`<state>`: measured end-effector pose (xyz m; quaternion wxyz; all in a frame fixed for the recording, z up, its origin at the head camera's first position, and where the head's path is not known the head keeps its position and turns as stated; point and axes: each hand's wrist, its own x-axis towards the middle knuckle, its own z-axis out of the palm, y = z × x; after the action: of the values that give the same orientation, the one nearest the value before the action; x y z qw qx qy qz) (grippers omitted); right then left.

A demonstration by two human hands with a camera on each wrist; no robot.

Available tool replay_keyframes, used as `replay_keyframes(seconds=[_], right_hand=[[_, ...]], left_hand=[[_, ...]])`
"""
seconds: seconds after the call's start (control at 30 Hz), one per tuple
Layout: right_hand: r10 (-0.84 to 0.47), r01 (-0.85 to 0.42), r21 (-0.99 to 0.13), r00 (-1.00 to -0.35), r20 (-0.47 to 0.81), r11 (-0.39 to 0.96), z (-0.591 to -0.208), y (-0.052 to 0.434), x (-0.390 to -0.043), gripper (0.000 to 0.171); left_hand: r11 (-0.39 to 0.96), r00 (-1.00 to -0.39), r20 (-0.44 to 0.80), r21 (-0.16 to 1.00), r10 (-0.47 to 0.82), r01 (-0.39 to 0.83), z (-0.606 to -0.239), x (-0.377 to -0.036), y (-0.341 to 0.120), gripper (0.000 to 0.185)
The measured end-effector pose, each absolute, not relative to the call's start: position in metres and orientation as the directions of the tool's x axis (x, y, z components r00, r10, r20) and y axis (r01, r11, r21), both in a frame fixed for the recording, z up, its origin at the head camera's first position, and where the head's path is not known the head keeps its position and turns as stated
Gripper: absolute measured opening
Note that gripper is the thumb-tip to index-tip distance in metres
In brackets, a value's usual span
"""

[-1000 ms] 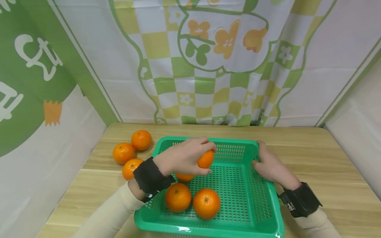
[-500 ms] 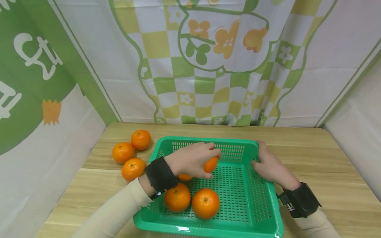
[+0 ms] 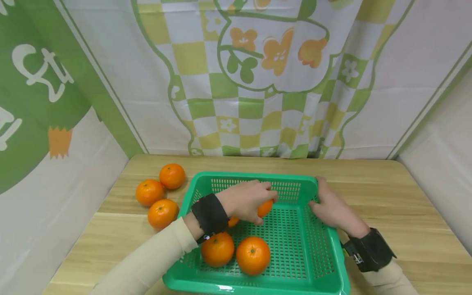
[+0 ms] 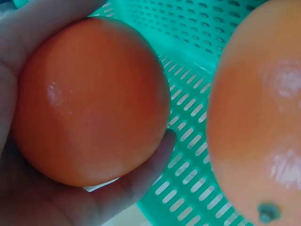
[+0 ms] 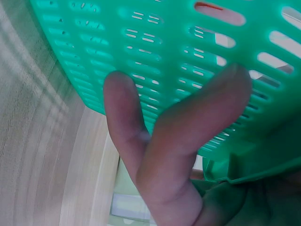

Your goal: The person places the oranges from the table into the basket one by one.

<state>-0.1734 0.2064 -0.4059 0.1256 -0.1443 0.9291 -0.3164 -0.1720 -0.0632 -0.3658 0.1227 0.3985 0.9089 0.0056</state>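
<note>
Off to the side: loose fruit, table, backdrop

Three oranges (image 3: 160, 190) sit in a tight cluster on the wooden table (image 3: 387, 192), left of the tray, probably touching one another. Behind hangs a cloth backdrop (image 3: 258, 73) with green-and-yellow checks and orange flowers; a green banner (image 3: 33, 94) with white lettering covers the left wall.

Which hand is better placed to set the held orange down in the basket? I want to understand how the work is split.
The left hand. It already grips the orange inside the green basket, low above its floor. The right hand is busy holding the basket's right rim, steadying it.
</note>
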Motion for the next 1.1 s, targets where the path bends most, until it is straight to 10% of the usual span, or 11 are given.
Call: replay_keyframes(seconds=[1.1], right_hand=[[-0.367,-0.177,-0.691,-0.920,-0.137,0.701,-0.407,0.206,-0.173,0.079]], left_hand=[[0.649,-0.619,-0.321,-0.020,0.716,0.761,-0.400,-0.173,-0.052,0.063]])
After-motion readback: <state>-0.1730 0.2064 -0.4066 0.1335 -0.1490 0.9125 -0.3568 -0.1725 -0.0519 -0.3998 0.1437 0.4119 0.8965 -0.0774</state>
